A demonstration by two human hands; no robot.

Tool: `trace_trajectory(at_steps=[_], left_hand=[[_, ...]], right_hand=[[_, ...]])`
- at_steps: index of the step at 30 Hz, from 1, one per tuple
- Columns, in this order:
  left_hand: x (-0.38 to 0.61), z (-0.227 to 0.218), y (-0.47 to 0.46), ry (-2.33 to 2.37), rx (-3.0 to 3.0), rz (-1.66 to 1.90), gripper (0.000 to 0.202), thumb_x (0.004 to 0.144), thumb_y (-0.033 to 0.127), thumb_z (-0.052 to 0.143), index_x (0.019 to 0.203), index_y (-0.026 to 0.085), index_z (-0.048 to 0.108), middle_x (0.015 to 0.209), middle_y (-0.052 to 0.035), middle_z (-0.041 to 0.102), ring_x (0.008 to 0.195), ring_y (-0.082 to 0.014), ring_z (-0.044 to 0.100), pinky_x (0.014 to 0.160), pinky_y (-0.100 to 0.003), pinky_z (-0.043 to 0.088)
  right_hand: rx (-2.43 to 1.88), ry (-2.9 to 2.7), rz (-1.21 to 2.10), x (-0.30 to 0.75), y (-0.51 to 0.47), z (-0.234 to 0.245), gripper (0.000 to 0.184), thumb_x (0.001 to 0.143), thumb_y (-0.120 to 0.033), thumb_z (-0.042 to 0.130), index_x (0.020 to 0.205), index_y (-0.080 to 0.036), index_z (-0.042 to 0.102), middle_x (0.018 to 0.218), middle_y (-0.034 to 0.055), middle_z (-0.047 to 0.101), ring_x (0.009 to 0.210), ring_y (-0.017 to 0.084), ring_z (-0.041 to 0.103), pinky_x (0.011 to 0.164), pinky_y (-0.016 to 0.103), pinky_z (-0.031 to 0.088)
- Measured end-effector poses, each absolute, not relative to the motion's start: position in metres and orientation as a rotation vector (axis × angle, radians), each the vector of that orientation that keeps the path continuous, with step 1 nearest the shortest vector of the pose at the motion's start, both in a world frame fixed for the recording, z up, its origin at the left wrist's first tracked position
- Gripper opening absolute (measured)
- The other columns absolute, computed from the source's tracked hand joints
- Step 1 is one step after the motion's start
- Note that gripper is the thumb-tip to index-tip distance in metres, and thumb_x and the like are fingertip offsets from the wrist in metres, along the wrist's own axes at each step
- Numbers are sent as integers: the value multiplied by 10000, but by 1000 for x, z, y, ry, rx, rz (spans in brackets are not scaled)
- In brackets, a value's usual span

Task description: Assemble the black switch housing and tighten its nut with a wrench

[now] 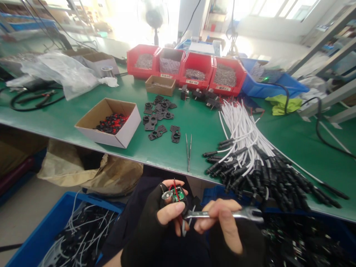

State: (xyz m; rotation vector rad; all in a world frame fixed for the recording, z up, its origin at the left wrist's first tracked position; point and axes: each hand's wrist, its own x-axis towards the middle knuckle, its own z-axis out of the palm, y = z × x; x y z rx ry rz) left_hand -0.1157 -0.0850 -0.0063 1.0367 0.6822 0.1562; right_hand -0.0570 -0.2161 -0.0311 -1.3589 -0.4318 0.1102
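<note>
Assembly on near side of tweezers, just off edge of green workbench. Carries green circuit board, thin red wires and round shiny piece. Sits inside grip of left hand, board upward, between thumb across its near side and fingers along its far side. Also on near side of tweezers, below assembly: pale cable, hanging down.

Well beyond tweezers, white labels on fronts of red bins, marked with dark characters too blurred to read.

Grips assembly with left hand, digits closed around it, in dark fingerless glove. Grips wrench with right hand, on near side of tweezers and to their right, fingers and thumb closed about middle of shaft. Points forked end of wrench away to right of tweezers; brings other end up to edge of assembly, exact contact hidden.

To left of tweezers, flat black plates near, some overlapping, then white box with red and black parts inside. To right of tweezers, large bundle of white cables with black connectors at near ends, some jutting past workbench edge.
</note>
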Motion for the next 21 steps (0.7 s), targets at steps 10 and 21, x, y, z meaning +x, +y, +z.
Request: trace_trajectory(at_steps=[10,21], left_hand=[[-116,-15,-87,580,814,73,485,717,382,795,1115,147,647,811,-56,756,480,-149,644,423,-205,473],[-110,-15,-84,594,927,129,532,761,423,746,1171,103,633,760,-66,741,445,-120,586,452,-212,440]], right_hand=[[-750,31,734,-44,-203,-50,349,957,-419,784,734,-194,638,589,-32,517,445,128,454,419,230,499],[-1040,-175,171,-59,-214,-13,281,1081,-429,668,900,-214,683,649,-53,632,566,89,599,571,132,507]])
